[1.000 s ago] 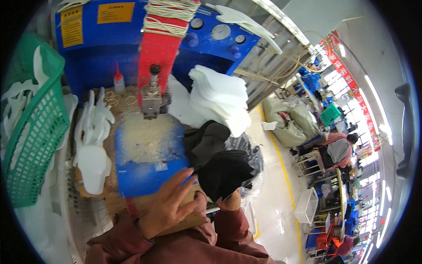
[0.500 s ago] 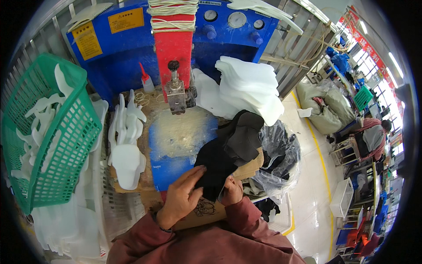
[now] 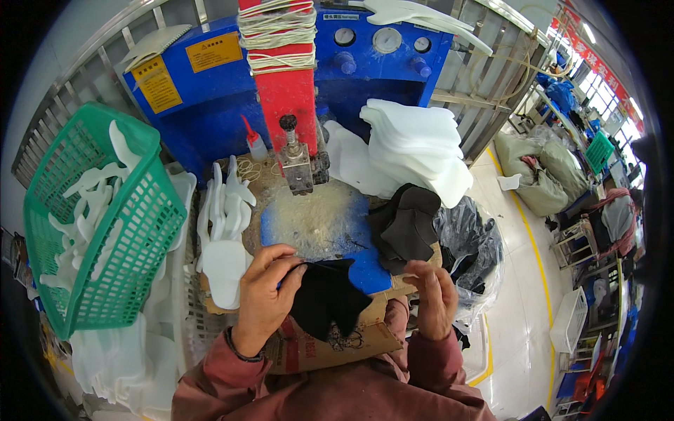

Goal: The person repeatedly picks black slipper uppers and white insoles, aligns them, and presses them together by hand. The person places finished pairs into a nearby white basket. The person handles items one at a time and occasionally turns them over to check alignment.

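- Head view: left hand [image 3: 265,295] pinches a black fabric piece [image 3: 326,298] at its upper left edge, thumb and fingertips closed on it. The piece hangs over the front edge of the blue work plate [image 3: 319,224] and a cardboard sheet [image 3: 323,340].
- Right hand [image 3: 432,298] is just right of the piece, not touching it; fingers loosely curled, part open, holding nothing that shows.
- Stack of black fabric pieces [image 3: 407,224] lies on the plate's right side, near the right hand.
- Plate surface is dusted with pale debris under the red press head [image 3: 284,77] and its metal tool [image 3: 300,165].
- Blue machine body [image 3: 210,91] behind, with gauges on top.
- White foam sheets [image 3: 418,147] are stacked right of the tool; white cut shapes [image 3: 225,231] lie left of the plate.
- Green plastic basket [image 3: 98,217] at far left holds more white cut pieces.
- Black plastic bag [image 3: 470,245] sits beside the plate on the right.
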The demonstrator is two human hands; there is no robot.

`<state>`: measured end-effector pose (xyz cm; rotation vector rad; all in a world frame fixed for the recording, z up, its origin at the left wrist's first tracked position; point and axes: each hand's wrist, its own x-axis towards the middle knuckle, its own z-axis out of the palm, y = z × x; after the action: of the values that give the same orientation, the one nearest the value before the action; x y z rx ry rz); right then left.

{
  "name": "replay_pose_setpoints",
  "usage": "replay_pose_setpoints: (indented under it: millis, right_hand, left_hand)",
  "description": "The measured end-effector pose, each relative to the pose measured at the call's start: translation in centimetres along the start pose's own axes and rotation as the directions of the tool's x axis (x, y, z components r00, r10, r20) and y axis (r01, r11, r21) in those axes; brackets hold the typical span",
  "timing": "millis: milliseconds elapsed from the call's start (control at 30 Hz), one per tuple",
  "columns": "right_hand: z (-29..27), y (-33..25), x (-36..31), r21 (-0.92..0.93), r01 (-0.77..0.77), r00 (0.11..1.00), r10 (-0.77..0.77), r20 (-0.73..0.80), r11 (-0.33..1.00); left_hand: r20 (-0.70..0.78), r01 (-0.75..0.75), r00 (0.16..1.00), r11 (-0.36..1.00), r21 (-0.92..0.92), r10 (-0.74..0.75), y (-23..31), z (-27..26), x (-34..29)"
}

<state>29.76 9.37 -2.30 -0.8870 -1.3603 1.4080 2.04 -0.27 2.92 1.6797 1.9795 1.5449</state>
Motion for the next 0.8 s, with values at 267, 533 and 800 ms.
replay_pose_setpoints:
  millis: [267, 533, 800]
  right_hand:
    - [8.9, 1.4, -1.5, 0.491, -0.576, 0.805, 0.349, 0.48, 0.654]
    - [9.2, 6.6, -1.1, 0.183, -0.157, 0.904, 0.066, 0.423, 0.971]
    - [8.9, 7.3, -0.5, 0.569, -0.571, 0.804, 0.264, 0.533, 0.591]
  left_hand:
    - [0.208, -0.073, 0.976, 0.997, 0.016, 0.068, 0.9, 0.4, -1.0]
    - [0.529, 0.058, 0.847, 0.981, -0.186, 0.05, -0.2, 0.6, -1.8]
    - [0.582, 0.286, 0.807, 0.928, -0.239, -0.099, -1.7, 0.3, -1.8]
